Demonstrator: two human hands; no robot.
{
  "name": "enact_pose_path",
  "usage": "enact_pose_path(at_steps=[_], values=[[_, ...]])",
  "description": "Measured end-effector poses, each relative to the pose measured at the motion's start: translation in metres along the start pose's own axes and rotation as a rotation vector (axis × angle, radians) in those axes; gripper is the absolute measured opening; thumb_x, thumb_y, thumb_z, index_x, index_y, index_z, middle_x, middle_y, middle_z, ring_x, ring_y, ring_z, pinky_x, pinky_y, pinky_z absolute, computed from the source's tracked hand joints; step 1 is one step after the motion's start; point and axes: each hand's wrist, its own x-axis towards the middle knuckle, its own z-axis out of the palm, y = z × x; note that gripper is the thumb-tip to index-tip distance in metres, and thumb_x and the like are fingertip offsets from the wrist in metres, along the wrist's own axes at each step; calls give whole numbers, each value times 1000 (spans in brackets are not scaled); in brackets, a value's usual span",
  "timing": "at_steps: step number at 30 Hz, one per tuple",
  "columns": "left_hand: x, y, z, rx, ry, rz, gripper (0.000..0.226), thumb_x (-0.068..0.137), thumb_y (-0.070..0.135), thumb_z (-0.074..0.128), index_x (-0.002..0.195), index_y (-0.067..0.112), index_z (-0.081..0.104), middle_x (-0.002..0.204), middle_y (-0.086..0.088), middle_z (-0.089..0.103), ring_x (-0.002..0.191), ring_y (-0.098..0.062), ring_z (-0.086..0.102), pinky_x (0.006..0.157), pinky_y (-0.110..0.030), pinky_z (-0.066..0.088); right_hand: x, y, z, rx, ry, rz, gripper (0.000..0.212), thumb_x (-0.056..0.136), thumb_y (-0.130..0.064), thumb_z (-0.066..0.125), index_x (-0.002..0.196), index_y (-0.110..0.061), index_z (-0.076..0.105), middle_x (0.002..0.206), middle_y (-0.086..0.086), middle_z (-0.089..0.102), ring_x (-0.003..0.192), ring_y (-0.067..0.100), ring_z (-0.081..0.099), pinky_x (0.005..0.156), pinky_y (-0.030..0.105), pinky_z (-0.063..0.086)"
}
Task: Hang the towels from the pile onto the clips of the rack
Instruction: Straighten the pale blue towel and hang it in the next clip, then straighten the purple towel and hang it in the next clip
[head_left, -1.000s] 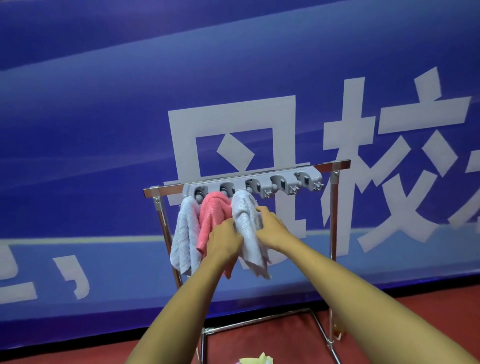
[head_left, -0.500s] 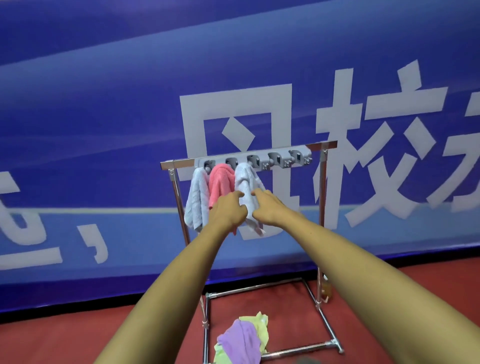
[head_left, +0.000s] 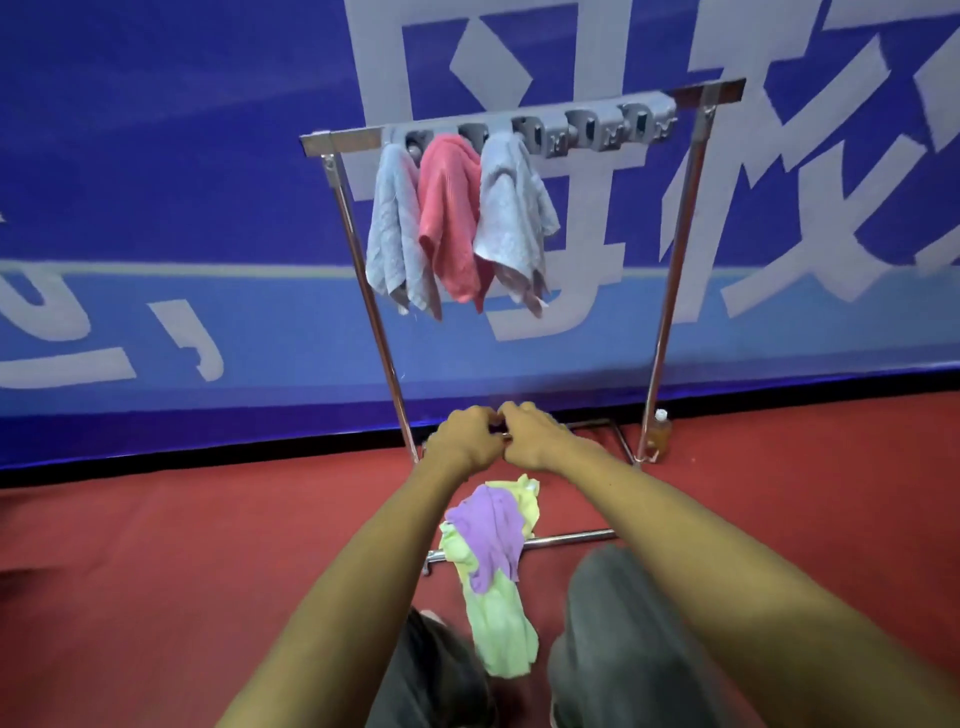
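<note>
A metal rack stands on the red floor in front of a blue banner. The banner carries very large pale Chinese characters. They are cut off by the picture's edges and partly hidden by the rack, so none can be read whole. A comma-shaped mark sits low on its left side.

A grey strip of clips runs along the rack's top bar. Three towels hang side by side from its left part: a pale blue towel, a pink towel and a grey towel, each touching the next. The clips at the right end of the strip stand free.

The pile lies on the floor across the rack's front base bar, between the person's dark-trousered knees. A purple towel lies on top of yellow-green ones.

The left grip and the right grip meet above the pile, well below the hung towels, fingers curled and knuckles touching. Whether they pinch anything between them cannot be told.

A small bottle of amber liquid stands at the foot of the rack's right post; its label is too small to read.
</note>
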Motion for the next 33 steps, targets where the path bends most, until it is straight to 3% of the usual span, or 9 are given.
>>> enact_pose_path(at_steps=[7, 11, 14, 18, 21, 26, 29, 33], values=[[35, -61, 89, 45, -154, -91, 44, 89, 33, 52, 131, 36, 63, 126, -5, 69, 115, -32, 63, 93, -40, 53, 39, 31, 98, 23, -152, 63, 52, 91, -22, 55, 141, -19, 42, 141, 14, 44, 127, 40, 50, 102, 48, 45], [51, -96, 141, 26, -225, -113, 40, 100, 32, 48, 138, 23, 57, 134, -8, 63, 122, -31, 59, 94, -36, 47, 62, 54, 155, 22, -260, 119, 52, 91, -23, 57, 140, -17, 40, 142, 12, 41, 122, 38, 52, 93, 42, 47], [63, -123, 175, 24, -265, -168, 43, 102, 36, 46, 143, 25, 52, 140, -9, 60, 126, -32, 56, 99, -37, 46, 80, 70, 191, 13, -323, 132, 55, 89, -23, 64, 137, -12, 41, 137, 16, 43, 121, 39, 54, 86, 42, 46], [92, -146, 205, 2, -329, -207, 45, 103, 33, 45, 145, 21, 49, 143, -12, 57, 129, -33, 54, 101, -37, 45, 106, 90, 230, 4, -355, 125, 43, 94, -30, 56, 131, -12, 46, 131, 18, 50, 119, 40, 57, 84, 41, 46], [116, -159, 221, 12, -344, -192, 43, 103, 30, 44, 144, 18, 50, 141, -13, 57, 128, -33, 54, 99, -37, 45, 125, 103, 260, 11, -406, 125, 34, 94, -22, 50, 127, -14, 49, 124, 17, 51, 113, 39, 58, 78, 37, 42], [141, -188, 258, 54, -441, -216, 44, 103, 30, 45, 145, 19, 49, 142, -11, 57, 129, -30, 53, 102, -35, 45, 154, 126, 316, -15, -544, 159, 65, 85, -18, 54, 147, -28, 41, 136, 8, 41, 124, 35, 51, 104, 44, 46], [156, -201, 277, -9, -458, -287, 47, 102, 32, 47, 149, 24, 46, 145, -8, 56, 131, -30, 52, 105, -34, 44, 168, 143, 342, -2, -551, 194, 62, 84, -20, 55, 144, -31, 46, 142, 7, 40, 130, 34, 48, 107, 45, 44], [171, -212, 298, -83, -452, -360, 46, 102, 31, 48, 148, 23, 48, 143, -11, 57, 128, -33, 54, 101, -33, 45, 187, 161, 364, -18, -586, 240, 59, 93, -30, 56, 150, -28, 42, 159, 9, 29, 147, 33, 31, 118, 49, 31]])
